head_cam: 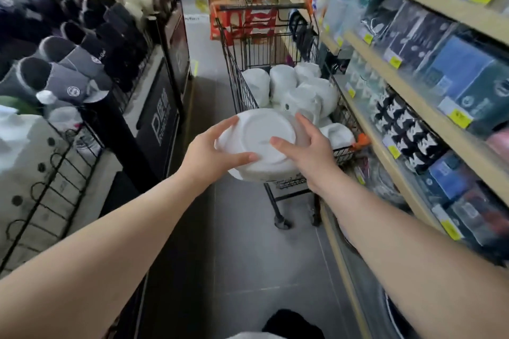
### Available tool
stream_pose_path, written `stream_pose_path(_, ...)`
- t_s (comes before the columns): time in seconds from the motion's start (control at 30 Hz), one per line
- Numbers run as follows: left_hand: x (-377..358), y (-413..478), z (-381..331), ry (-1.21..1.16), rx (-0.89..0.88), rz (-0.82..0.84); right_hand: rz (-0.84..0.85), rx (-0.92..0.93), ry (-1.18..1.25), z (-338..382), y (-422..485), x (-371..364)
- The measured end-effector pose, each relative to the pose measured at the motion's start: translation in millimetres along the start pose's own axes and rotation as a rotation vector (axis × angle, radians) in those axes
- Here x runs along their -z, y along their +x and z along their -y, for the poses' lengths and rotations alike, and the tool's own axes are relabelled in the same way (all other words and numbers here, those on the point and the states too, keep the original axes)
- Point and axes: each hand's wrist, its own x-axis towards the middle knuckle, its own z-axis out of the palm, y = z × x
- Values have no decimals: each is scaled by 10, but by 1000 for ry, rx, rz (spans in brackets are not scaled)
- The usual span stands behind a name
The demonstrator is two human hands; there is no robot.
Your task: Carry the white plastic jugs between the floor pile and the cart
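Left hand point(209, 151) & right hand point(308, 151) both grip a white bowl point(256, 129), fingers curled on its rim, bottom up, above the cart point(239, 82) w/ more white bowls point(283, 82).

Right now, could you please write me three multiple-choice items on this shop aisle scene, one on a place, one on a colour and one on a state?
1. Where is the black wire shopping cart?
A. In the aisle ahead, beside the wooden shelves
B. Behind the slipper rack
C. Overturned on the floor

2. What colour is the round stack of plates being held?
A. Blue
B. White
C. Red

3. How is the stack held?
A. By the left hand alone
B. By both hands
C. By nobody

Answers: 1 A, the cart stands along the shelves; 2 B, the stack is plainly white; 3 B, the right hand grips it too.
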Motion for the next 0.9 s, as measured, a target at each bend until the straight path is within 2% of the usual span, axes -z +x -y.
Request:
stream_pose_path(0.33, -276, 2295, 228, 75, -37, 108, -86, -67, -68, -277, 2087, -30)
stream_pose_path(0.53, -397, 3457, 368, 75, -16, 221, -174, -145, -87, -334, 3026, -94)
stream_pose_path(0.73, -552, 4549, 574, 188, -28, 546, -381, -271, -33, -568, 3540, -218)
stream_pose_path(0.9, -701, 5258, 746, 243, -50, 836, -637, -386, 0, -758, 3748, -507)
